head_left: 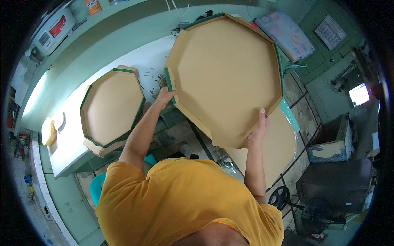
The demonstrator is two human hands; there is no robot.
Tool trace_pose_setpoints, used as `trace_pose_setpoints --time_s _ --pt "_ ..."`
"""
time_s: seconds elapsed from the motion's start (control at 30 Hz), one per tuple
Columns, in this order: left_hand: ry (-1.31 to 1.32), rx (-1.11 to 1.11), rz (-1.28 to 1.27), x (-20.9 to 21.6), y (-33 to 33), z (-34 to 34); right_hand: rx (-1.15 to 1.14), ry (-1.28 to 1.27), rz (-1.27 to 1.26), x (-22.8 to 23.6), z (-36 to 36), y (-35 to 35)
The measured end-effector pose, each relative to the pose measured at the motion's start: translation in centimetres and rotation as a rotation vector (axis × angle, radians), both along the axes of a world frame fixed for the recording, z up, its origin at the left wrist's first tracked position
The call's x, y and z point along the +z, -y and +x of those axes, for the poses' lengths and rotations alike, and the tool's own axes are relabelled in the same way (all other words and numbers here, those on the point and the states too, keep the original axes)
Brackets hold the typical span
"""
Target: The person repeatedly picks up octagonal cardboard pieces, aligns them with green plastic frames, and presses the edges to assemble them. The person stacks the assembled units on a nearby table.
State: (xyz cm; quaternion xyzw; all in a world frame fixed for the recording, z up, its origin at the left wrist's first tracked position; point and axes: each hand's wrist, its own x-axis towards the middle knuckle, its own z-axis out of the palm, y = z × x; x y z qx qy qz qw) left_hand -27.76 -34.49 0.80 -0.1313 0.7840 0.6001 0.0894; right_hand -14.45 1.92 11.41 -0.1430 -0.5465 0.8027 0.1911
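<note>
Between my hands is a large eight-sided cardboard tray (225, 78), brown inside, with folded-up walls and green strips along some rims. My left hand (165, 96) grips its left wall near a green strip. At the lower right corner my right hand (258, 126) holds the wall, thumb laid over the inner side. The tray is tilted so that its inside faces me. A second eight-sided cardboard tray (113, 107), with similar green edging, rests on the white counter (70, 141) to the left. Small dark strips (152, 78) lie scattered on the counter between the two trays.
Flat cardboard (276, 143) lies low at the right under my right arm. Past the held tray is a patterned cushion-like bundle (285, 35). A teal chair (97, 187) stands at lower left, a black fan (318, 215) at lower right. Above the counter runs a shelf (111, 16).
</note>
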Motion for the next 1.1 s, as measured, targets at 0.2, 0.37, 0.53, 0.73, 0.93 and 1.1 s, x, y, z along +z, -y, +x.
trace_pose_setpoints --time_s 0.2,0.37,0.53,0.73,0.93,1.1 --pt "-0.037 -0.158 -0.446 -1.2 6.7 -8.3 -0.084 -0.127 -0.034 -3.4 -8.5 7.3" --pt "-0.116 -0.091 -0.339 -2.9 8.8 -12.7 -0.052 -0.196 0.106 -4.3 -11.8 9.5" --pt "-0.197 0.102 0.333 -1.8 10.4 -15.8 -0.015 -0.171 0.002 -3.6 -13.5 8.5" --pt "-0.100 -0.041 0.230 0.1 11.4 -16.8 0.048 -0.225 0.062 -2.5 -13.7 6.1" --pt "-0.433 0.058 -0.212 -1.1 10.0 -17.7 -0.059 -0.125 0.030 -3.1 -13.8 7.4" --pt "-0.189 0.018 0.219 -3.5 11.3 -18.5 -0.117 -0.107 0.013 -3.9 -14.9 7.1"
